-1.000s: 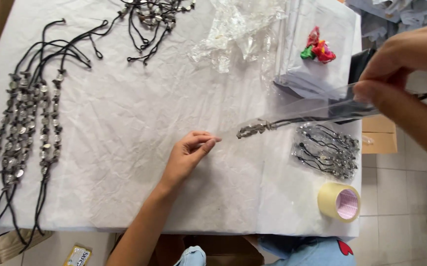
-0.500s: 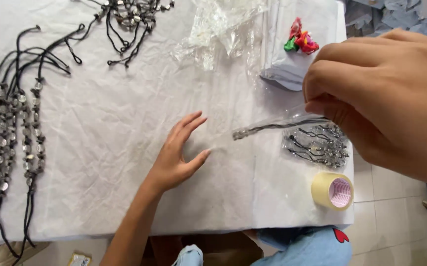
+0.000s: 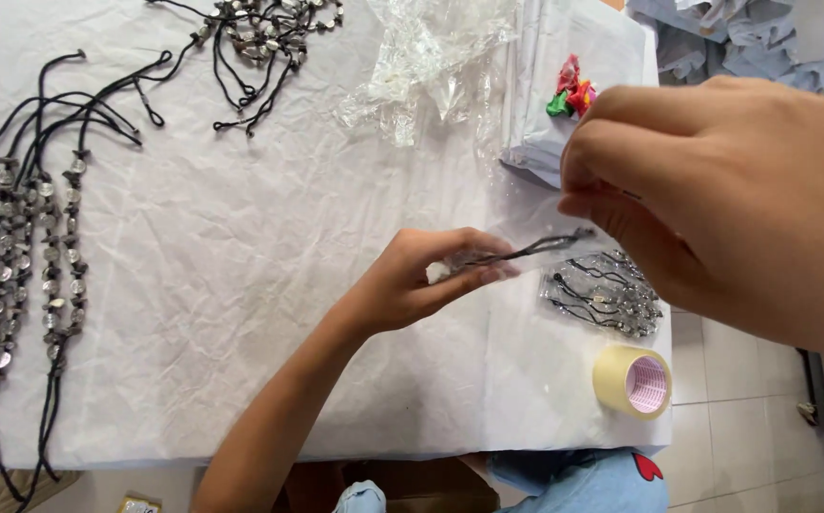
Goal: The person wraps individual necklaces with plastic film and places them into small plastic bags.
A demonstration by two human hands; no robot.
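Note:
My left hand reaches over the white crumpled sheet on the table and pinches one end of a thin clear sleeve with a black beaded cord inside. My right hand, large and close to the camera, pinches the sleeve's other end just above the table's right side. The sleeve hangs stretched between the two hands. Below it lies a small pile of bagged cords.
Several black cords with silver beads lie along the left edge, and more at the top. Crumpled clear plastic, a stack of flat bags with a red and green trinket, and a tape roll sit at the right.
My left hand, flat on the sheet before, has lifted and closed on the near end of the sleeve. My right hand has moved left and closer to the camera with the sleeve.

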